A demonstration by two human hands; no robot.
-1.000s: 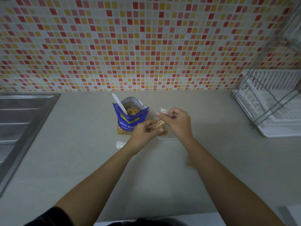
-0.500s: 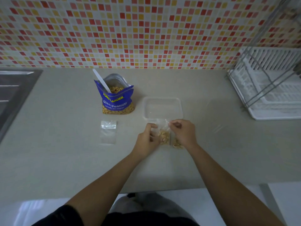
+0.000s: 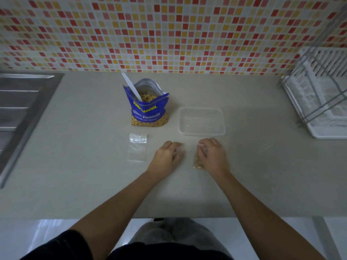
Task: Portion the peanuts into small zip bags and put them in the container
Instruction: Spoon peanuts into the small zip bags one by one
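A blue peanut bag (image 3: pixel 148 111) stands open on the counter with a white spoon (image 3: pixel 130 86) stuck in it. To its right sits an empty clear container (image 3: pixel 201 133). My right hand (image 3: pixel 213 156) holds a small zip bag of peanuts (image 3: pixel 198 164) down on the counter just in front of the container; the hand hides most of the bag. My left hand (image 3: pixel 167 156) lies a little to the left with its fingers curled, and blur hides whether it touches the bag. An empty zip bag (image 3: pixel 138 147) lies flat left of my left hand.
A steel sink drainboard (image 3: pixel 20 109) fills the left side. A white dish rack (image 3: pixel 323 102) with a wire frame stands at the right. The tiled wall (image 3: pixel 169 34) rises behind the counter, whose front edge runs just below my forearms.
Both hands came down and toward me with the filled zip bag, from beside the peanut bag to in front of the container. They have since moved apart.
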